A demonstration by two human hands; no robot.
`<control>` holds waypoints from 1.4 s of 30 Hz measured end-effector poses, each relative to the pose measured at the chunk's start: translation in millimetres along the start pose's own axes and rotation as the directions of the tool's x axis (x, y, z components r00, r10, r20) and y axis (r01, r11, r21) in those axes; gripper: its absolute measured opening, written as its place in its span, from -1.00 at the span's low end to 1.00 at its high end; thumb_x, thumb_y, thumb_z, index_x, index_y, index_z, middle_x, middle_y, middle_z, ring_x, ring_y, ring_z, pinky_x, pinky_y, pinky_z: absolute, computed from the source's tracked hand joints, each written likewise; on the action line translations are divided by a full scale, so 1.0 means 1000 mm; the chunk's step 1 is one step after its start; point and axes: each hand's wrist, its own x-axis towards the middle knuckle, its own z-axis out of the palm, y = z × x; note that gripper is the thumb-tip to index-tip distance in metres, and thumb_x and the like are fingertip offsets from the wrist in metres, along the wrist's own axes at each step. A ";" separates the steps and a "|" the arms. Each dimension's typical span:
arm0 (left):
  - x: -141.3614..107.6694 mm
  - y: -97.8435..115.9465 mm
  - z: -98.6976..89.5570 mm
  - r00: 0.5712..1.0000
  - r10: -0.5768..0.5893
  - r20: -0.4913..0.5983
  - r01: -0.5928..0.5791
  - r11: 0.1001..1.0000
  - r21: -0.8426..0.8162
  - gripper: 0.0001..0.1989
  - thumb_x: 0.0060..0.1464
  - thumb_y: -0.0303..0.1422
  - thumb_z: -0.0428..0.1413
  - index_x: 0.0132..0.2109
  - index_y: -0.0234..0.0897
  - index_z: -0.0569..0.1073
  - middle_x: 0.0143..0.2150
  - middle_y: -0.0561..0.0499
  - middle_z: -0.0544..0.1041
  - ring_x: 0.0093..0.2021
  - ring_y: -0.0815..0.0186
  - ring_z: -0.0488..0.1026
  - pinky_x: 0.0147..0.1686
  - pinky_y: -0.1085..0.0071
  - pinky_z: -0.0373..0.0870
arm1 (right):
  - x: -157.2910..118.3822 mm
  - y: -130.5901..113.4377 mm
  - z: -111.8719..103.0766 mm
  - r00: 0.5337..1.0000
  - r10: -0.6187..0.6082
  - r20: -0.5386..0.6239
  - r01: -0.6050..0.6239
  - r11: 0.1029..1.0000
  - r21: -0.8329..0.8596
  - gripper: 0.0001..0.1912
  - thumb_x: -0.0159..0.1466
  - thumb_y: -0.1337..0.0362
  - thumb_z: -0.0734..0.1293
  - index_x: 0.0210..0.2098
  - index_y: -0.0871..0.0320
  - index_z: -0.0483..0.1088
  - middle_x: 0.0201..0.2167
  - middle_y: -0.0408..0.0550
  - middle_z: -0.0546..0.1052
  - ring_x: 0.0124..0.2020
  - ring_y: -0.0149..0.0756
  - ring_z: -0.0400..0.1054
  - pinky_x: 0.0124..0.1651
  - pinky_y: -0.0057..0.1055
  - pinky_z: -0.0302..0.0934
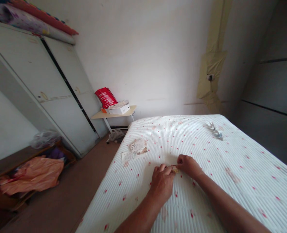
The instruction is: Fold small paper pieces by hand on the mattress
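On the striped, red-dotted bed cover (192, 194), my left hand (162, 181) and my right hand (189, 165) meet near the middle. Between their fingertips is a small flat yellowish-tan piece (175, 169) with a reddish edge; its kind is too small to make out. The left fingers are bent over its left side, and my right hand pinches its right end. Torn pieces of printed paper (139, 146) lie flat a little beyond and to the left of my hands.
Several small pale crumpled shapes (215, 131) lie at the bed's far right. Beyond the bed's far left corner is a small table (98, 115) with a red bag (106, 97) and a white box (120, 110). A cabinet (58, 77) stands left; a socket (210, 77) is on the wall.
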 end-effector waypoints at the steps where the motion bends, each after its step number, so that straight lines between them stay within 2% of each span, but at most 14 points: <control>1: 0.000 0.000 0.000 1.000 -0.002 0.000 0.002 1.000 -0.003 -0.76 0.13 -0.43 -0.07 -0.13 -0.19 0.45 -0.12 -0.05 0.45 -0.11 0.22 0.25 -0.19 0.27 0.21 | 0.001 0.001 -0.001 1.000 0.002 -0.004 -0.002 1.000 0.003 -0.96 0.03 0.36 0.29 -0.50 0.18 0.38 -0.54 -0.12 0.45 -0.49 -0.40 0.27 -0.44 -0.52 -0.01; 5: 0.000 0.001 -0.001 1.000 -0.014 0.007 0.014 1.000 -0.016 -0.76 0.12 -0.45 -0.06 -0.15 -0.19 0.46 -0.12 -0.03 0.46 -0.11 0.21 0.25 -0.18 0.26 0.21 | -0.001 -0.002 -0.002 1.000 0.017 -0.019 -0.017 1.000 0.022 -0.93 0.04 0.38 0.27 -0.48 0.18 0.40 -0.52 -0.12 0.47 -0.46 -0.40 0.29 -0.42 -0.52 0.01; 8: 0.000 0.002 0.000 1.000 -0.017 0.012 0.017 0.999 -0.030 -0.76 0.11 -0.46 -0.05 -0.14 -0.19 0.45 -0.13 -0.05 0.46 -0.11 0.21 0.25 -0.18 0.26 0.21 | -0.006 -0.008 -0.001 1.000 -0.003 -0.005 0.004 0.997 0.074 -0.91 0.08 0.29 0.28 -0.44 0.14 0.41 -0.50 -0.15 0.48 -0.46 -0.41 0.30 -0.44 -0.53 0.00; 11: 0.000 0.002 0.001 0.999 -0.031 0.012 0.031 0.999 -0.028 -0.76 0.09 -0.48 -0.04 -0.13 -0.18 0.44 -0.15 -0.04 0.47 -0.11 0.20 0.26 -0.17 0.25 0.20 | -0.010 -0.013 0.001 1.000 -0.009 0.013 0.008 0.999 0.034 -0.90 0.07 0.23 0.30 -0.46 0.12 0.42 -0.52 -0.16 0.47 -0.48 -0.41 0.29 -0.47 -0.52 -0.03; 20: -0.001 0.003 0.002 1.000 -0.030 0.004 0.030 0.999 -0.021 -0.75 0.11 -0.46 -0.06 -0.11 -0.17 0.43 -0.14 -0.02 0.45 -0.12 0.21 0.26 -0.17 0.26 0.21 | -0.004 -0.007 0.002 1.000 0.001 -0.007 0.000 1.000 0.019 -0.89 0.08 0.36 0.25 -0.49 0.16 0.42 -0.49 -0.11 0.49 -0.43 -0.40 0.32 -0.41 -0.52 0.00; 24: 0.000 0.004 0.003 0.999 -0.038 0.007 0.038 0.999 -0.004 -0.76 0.10 -0.48 -0.07 -0.14 -0.22 0.43 -0.16 -0.06 0.45 -0.12 0.20 0.26 -0.18 0.26 0.22 | -0.006 -0.016 0.002 0.997 0.079 -0.011 -0.079 0.995 -0.067 -0.87 0.10 0.21 0.28 -0.47 0.14 0.41 -0.49 -0.10 0.49 -0.44 -0.35 0.32 -0.47 -0.49 -0.05; 28: 0.001 0.004 0.005 0.998 -0.055 0.015 0.055 0.998 -0.002 -0.77 0.09 -0.49 -0.07 -0.18 -0.22 0.43 -0.21 -0.06 0.45 -0.13 0.19 0.27 -0.17 0.23 0.23 | -0.007 -0.025 0.003 0.992 0.125 -0.023 -0.127 0.982 -0.137 -0.87 0.09 0.20 0.28 -0.47 0.13 0.39 -0.46 -0.08 0.48 -0.42 -0.31 0.35 -0.50 -0.48 -0.09; 31: 0.002 0.002 0.005 0.999 -0.049 0.009 0.049 0.998 -0.027 -0.75 0.06 -0.53 -0.06 -0.18 -0.21 0.44 -0.15 -0.04 0.45 -0.06 0.17 0.26 -0.10 0.21 0.23 | -0.006 -0.025 0.002 0.991 0.135 -0.012 -0.135 0.980 -0.143 -0.86 0.11 0.19 0.28 -0.45 0.13 0.38 -0.44 -0.05 0.49 -0.40 -0.29 0.36 -0.48 -0.47 -0.06; 37: 0.003 -0.007 0.001 1.000 0.015 -0.001 -0.015 0.994 -0.107 -0.60 0.03 -0.56 -0.04 -0.02 -0.10 0.37 0.03 0.09 0.41 0.14 0.19 0.13 0.08 0.18 0.11 | -0.003 -0.018 0.001 0.991 0.128 -0.028 -0.130 0.986 -0.102 -0.92 0.12 0.29 0.25 -0.44 0.14 0.37 -0.46 -0.06 0.48 -0.41 -0.32 0.34 -0.45 -0.48 -0.04; 40: 0.003 -0.012 0.000 1.000 0.007 0.025 -0.003 0.990 -0.139 -0.59 0.00 -0.55 -0.02 -0.02 -0.06 0.37 0.05 0.14 0.40 0.14 0.20 0.15 0.10 0.16 0.09 | -0.009 -0.014 0.002 0.997 0.068 -0.048 -0.070 0.997 -0.040 -0.92 0.12 0.34 0.23 -0.41 0.15 0.36 -0.48 -0.10 0.46 -0.43 -0.37 0.32 -0.44 -0.50 -0.03; 42: 0.003 -0.016 0.000 0.999 0.003 0.041 0.003 0.987 -0.160 -0.60 0.00 -0.53 -0.03 -0.03 -0.06 0.39 0.07 0.13 0.40 0.14 0.20 0.16 0.10 0.15 0.08 | -0.014 -0.011 0.003 0.999 0.013 -0.052 -0.013 1.000 0.011 -0.92 0.12 0.30 0.26 -0.40 0.16 0.37 -0.45 -0.11 0.45 -0.43 -0.39 0.31 -0.42 -0.52 -0.01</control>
